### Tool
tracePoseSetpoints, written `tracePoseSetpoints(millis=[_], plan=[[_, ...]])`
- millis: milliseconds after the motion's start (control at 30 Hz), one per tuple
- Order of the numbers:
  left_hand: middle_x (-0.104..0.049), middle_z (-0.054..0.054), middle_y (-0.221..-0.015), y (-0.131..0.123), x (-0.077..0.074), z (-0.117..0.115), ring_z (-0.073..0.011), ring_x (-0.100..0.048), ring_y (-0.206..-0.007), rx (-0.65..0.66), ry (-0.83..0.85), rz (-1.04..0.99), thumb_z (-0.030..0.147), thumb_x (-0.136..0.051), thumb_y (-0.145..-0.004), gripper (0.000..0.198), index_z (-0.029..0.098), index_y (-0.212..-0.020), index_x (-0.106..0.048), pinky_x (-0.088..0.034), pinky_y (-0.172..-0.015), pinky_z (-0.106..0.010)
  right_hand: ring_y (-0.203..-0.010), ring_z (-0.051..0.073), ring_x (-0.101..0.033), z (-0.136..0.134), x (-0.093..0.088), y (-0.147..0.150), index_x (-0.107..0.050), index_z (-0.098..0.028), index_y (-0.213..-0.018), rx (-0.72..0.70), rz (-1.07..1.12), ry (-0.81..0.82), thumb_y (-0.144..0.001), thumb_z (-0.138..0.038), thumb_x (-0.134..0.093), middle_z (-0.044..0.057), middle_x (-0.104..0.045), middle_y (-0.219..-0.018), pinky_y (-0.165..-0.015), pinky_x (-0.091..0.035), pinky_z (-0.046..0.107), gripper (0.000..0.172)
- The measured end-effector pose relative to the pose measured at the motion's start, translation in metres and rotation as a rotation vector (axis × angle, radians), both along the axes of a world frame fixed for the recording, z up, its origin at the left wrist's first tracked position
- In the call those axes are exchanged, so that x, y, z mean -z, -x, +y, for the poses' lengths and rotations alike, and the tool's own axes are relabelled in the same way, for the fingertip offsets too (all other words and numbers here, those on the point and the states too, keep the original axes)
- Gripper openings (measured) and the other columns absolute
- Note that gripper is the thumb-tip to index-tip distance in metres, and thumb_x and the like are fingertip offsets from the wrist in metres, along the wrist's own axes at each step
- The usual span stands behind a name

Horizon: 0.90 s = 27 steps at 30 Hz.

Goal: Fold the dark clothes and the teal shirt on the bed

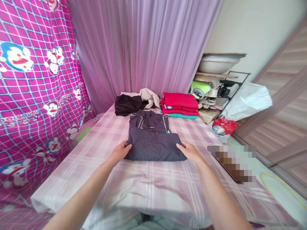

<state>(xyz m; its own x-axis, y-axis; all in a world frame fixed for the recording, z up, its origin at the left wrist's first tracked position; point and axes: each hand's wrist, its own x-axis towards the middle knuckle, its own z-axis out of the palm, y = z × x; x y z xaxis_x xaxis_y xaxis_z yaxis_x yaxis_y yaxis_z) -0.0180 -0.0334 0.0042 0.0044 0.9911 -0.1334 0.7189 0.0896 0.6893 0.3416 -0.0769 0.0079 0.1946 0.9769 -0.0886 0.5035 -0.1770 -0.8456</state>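
Observation:
A dark grey jacket (153, 139) with thin white and teal trim lies partly folded on the pink checked bed sheet (148, 185). My left hand (121, 150) pinches the lower left corner of the jacket's folded part. At the lower right corner my right hand (189, 150) grips the fabric, fingers curled on its edge. Both forearms reach in from the bottom of the view.
A dark brown garment (127, 104) and a beige one (148, 95) lie bunched at the far end. A folded stack of red and teal clothes (179, 105) sits beside them. A rack of shoes (211, 92) stands at right, with a white bag (247, 100) and a red bag (224, 126).

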Motion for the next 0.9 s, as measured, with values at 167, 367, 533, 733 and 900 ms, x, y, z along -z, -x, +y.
tracePoseSetpoints(millis=[167, 367, 533, 733, 900], plan=[[-0.069, -0.012, -0.123, -0.001, -0.031, 0.037, -0.0254, -0.065, -0.112, -0.018, -0.063, 0.127, 0.049, -0.051, -0.088, 0.050, 0.017, -0.127, -0.059, -0.047, -0.095, -0.033, -0.090, 0.023, -0.070, 0.006, -0.012, 0.009, -0.074, -0.021, -0.097, 0.100, -0.467, 0.002, -0.092, -0.039, -0.046, 0.007, -0.076, -0.093, -0.076, -0.049, 0.029, 0.033], [-0.068, -0.012, -0.126, -0.020, -0.023, 0.049, -0.0257, -0.064, -0.115, -0.055, -0.090, 0.151, 0.043, -0.051, -0.090, 0.046, 0.020, -0.130, -0.052, -0.048, -0.092, -0.034, -0.105, 0.022, -0.067, 0.013, -0.019, 0.026, -0.065, -0.023, -0.125, 0.168, -0.582, -0.141, -0.100, -0.035, -0.035, 0.008, -0.073, -0.115, -0.085, -0.048, 0.029, 0.041], [-0.071, -0.011, -0.117, -0.013, -0.009, 0.046, -0.0238, -0.067, -0.108, -0.078, -0.057, 0.161, 0.040, -0.052, -0.090, 0.048, 0.018, -0.132, -0.049, -0.050, -0.088, -0.033, -0.095, 0.026, -0.070, 0.020, -0.016, 0.041, -0.061, -0.021, -0.128, 0.144, -0.826, 0.074, -0.100, -0.039, -0.039, 0.013, -0.075, -0.100, -0.080, -0.049, 0.034, 0.040], [-0.054, -0.016, -0.143, -0.025, -0.018, 0.036, -0.0279, -0.054, -0.128, 0.020, -0.424, 0.348, 0.039, -0.048, -0.091, 0.056, 0.015, -0.141, -0.045, -0.043, -0.105, -0.042, -0.096, 0.029, -0.069, 0.016, -0.022, 0.044, -0.047, -0.018, -0.142, 0.146, -0.879, 0.104, -0.098, -0.038, -0.045, 0.017, -0.071, -0.106, -0.082, -0.050, 0.040, 0.049], [-0.039, -0.011, -0.156, -0.076, -0.019, 0.013, -0.0327, -0.028, -0.147, 0.302, -0.551, 0.588, 0.052, -0.039, -0.095, 0.057, 0.022, -0.141, -0.052, -0.020, -0.119, -0.056, -0.129, 0.030, -0.050, 0.017, -0.032, 0.061, -0.046, -0.019, -0.145, 0.052, -0.857, -0.273, -0.098, -0.036, -0.043, 0.017, -0.051, -0.144, -0.105, -0.040, 0.046, 0.050]])
